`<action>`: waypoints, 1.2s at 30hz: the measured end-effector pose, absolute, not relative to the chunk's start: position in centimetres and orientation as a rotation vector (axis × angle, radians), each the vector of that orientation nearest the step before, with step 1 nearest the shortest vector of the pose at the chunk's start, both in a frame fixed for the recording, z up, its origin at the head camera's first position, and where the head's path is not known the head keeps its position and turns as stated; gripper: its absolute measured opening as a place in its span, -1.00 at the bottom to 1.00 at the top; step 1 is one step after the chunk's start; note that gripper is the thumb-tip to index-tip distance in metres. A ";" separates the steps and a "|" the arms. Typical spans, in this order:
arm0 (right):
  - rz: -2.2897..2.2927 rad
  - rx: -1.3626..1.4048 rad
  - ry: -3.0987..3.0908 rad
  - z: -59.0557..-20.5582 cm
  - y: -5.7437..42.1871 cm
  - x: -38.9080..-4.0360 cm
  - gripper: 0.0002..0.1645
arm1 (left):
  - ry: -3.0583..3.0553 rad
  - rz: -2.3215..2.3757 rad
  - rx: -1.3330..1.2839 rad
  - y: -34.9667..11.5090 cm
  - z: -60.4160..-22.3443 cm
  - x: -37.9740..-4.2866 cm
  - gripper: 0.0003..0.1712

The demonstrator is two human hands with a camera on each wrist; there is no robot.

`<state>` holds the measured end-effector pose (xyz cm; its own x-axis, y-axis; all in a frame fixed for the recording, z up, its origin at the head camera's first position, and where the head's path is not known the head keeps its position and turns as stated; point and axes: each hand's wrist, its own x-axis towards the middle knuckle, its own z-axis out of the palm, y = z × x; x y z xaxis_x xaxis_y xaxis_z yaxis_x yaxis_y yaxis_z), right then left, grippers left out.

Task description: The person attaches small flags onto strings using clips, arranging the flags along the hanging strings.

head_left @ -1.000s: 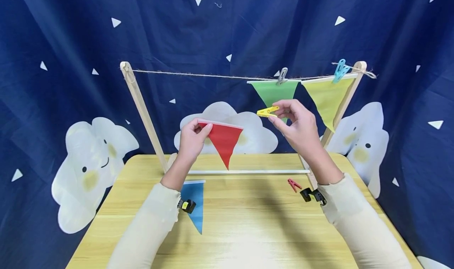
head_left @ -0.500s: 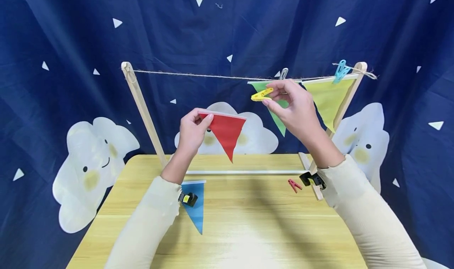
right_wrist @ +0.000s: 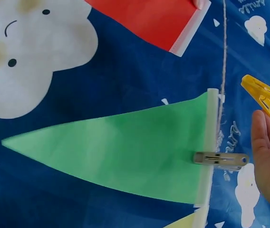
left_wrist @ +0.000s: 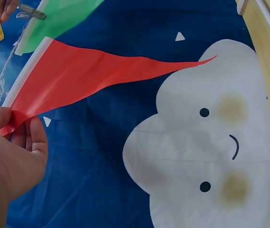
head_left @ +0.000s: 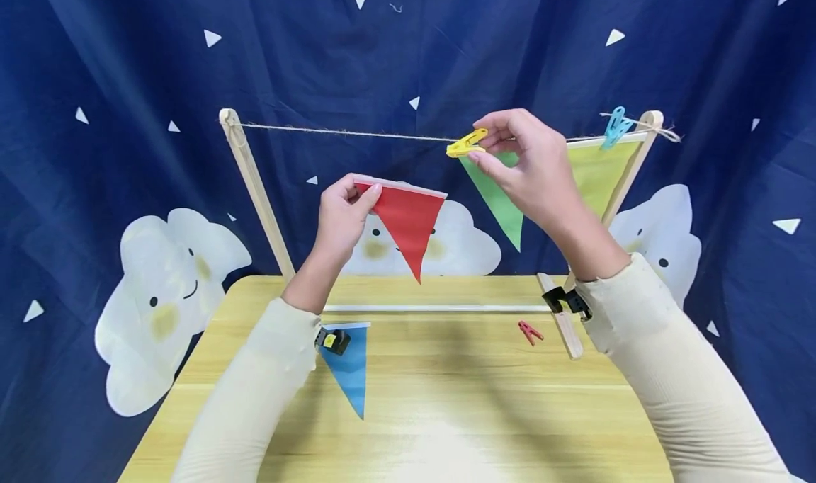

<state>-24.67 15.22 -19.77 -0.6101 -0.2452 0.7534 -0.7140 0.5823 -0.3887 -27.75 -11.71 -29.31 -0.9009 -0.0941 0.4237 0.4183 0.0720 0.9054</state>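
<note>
Head view: mid-frame, I see the left hand (head_left: 341, 214) pinch the red pennant (head_left: 411, 221) by its top-left corner, fingers nearly together; upper right of centre, the right hand (head_left: 532, 164) pinches the yellow clothespin (head_left: 467, 144) between slightly parted fingers, near the string (head_left: 357, 133).

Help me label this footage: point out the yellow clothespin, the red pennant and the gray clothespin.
Yellow clothespin (right_wrist: 257, 93): right wrist view, near the middle of its body.
Red pennant (head_left: 411, 217): head view, middle of its red triangle.
Gray clothespin (right_wrist: 220, 158): right wrist view, middle of its long side.
</note>
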 end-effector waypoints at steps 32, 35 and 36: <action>0.754 0.813 -2.442 -14.5 12.0 -27.3 -0.56 | -1.745 -2.104 -0.233 -11.6 -26.0 -29.5 -0.78; 0.761 0.808 -2.428 -14.5 12.0 -27.4 -0.61 | -1.724 -2.130 -0.237 -11.3 -25.8 -29.5 -0.79; 0.758 0.806 -2.418 -14.5 11.9 -27.5 -0.63 | -1.719 -2.135 -0.236 -11.2 -25.7 -29.6 -0.80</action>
<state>-27.47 11.94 -14.51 -0.7127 -0.3877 0.5846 -0.6521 0.6734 -0.3484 -29.60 -11.18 -25.68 -0.9104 -0.1924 0.3663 0.3990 -0.1732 0.9005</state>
